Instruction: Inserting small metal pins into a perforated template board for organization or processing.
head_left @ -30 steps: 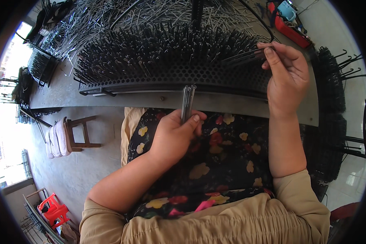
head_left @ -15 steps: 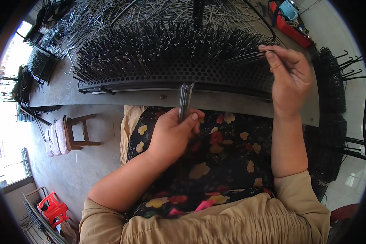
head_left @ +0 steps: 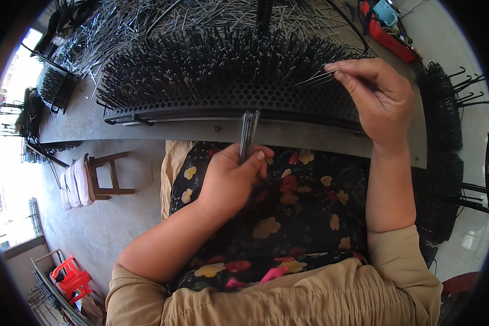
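In front of my body, my left hand [head_left: 228, 179] is wrapped round an upright bundle of thin metal rods [head_left: 248, 133], whose ends stick up past the thumb. Farther right and higher, my right hand [head_left: 384, 100] pinches thin metal rods [head_left: 316, 80] between thumb and fingertips. They slant down to the left, over the right part of a black perforated rack [head_left: 255, 96]. Dense rows of dark hooked rods [head_left: 201, 60] stand in the rack's holes at the back and left. How many rods the right fingers hold I cannot tell.
Loose metal rods [head_left: 114, 32] lie heaped behind the rack on the grey table [head_left: 76, 122]. A red tray [head_left: 394, 41] holds a light blue item at the far right. Dark hooks hang along the right side. A wooden stool [head_left: 111, 174] and red plastic chair [head_left: 70, 278] stand left.
My right hand has moved left, carrying the pinched rods farther over the rack. My left hand and its bundle have stayed in place.
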### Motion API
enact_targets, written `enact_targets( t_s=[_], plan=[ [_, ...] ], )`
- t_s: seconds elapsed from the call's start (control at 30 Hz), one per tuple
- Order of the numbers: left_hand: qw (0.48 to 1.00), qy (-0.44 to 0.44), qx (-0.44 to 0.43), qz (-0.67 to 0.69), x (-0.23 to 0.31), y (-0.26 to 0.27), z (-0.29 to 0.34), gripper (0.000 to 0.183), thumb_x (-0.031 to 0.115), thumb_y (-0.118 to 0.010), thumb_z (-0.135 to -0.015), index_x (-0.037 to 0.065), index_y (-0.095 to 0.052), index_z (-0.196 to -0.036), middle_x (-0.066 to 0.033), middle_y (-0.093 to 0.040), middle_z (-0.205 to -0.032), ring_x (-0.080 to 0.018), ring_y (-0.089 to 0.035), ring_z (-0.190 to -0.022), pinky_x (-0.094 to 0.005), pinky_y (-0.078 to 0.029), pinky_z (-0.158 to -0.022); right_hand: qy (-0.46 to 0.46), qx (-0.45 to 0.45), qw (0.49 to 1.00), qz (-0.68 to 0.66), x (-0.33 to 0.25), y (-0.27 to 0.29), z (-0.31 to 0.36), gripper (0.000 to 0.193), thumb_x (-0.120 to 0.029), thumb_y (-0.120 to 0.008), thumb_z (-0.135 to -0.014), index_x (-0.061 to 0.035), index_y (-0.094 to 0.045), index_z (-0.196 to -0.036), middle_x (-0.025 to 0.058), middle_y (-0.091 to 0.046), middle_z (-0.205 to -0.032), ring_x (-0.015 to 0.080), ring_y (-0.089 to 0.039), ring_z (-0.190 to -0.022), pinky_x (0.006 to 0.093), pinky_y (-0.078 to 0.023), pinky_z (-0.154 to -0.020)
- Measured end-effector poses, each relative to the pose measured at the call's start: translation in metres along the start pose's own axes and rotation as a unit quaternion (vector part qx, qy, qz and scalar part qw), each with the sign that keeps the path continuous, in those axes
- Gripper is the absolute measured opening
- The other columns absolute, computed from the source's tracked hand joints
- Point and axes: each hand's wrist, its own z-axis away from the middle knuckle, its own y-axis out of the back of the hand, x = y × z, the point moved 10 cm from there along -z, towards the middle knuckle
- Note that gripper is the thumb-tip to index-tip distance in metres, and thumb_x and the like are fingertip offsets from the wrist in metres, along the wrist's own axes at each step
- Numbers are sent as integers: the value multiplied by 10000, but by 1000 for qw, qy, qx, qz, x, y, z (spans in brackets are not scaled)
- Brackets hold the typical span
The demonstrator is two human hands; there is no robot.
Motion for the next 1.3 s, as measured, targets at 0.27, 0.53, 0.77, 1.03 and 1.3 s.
enact_targets(
  t_s=[0.27,0.53,0.77,1.03,1.3],
  plan=[
    [1000,1,1,0,-1,0,-1,143,95,-512,-959,1,-615,-990,15,-556,-701,-55,-479,-623,-206,-394,-588,-5,-19,998,60,2,-16,-11,113,92,-646,-822,32,-658,-917,97,-696,-877,143,-682,-837,224,-544,-769],
    [1000,-3,21,-19,0,4,-1,158,104,-498,-957,7,-596,-1033,0,-518,-697,-51,-387,-505,-192,-289,-439,-55,14,994,95,12,-21,-10,105,62,-647,-834,22,-668,-929,83,-700,-871,122,-677,-819,211,-535,-749],
    [1000,-9,8,-12,1,3,-2,156,96,-502,-959,0,-620,-996,13,-554,-701,-57,-474,-624,-211,-386,-576,1,-29,987,156,12,-24,-7,127,29,-669,-807,-21,-710,-916,78,-712,-880,221,-659,-1007,313,-497,-902],
    [999,-6,-34,13,2,-7,1,188,104,-472,-974,-2,-597,-1066,5,-560,-751,-54,-457,-619,-203,-380,-573,38,-58,975,212,7,-32,-2,155,1,-682,-794,-49,-723,-934,101,-715,-975,274,-589,-1157,392,-432,-1003],
    [987,3,-152,46,3,-33,4,289,171,-417,-997,-9,-527,-1195,-39,-535,-803,-62,-395,-608,-179,-320,-503,23,-35,969,244,-7,-26,20,182,17,-680,-777,-49,-707,-944,88,-694,-1075,314,-562,-1187,389,-429,-995]
  ],
)
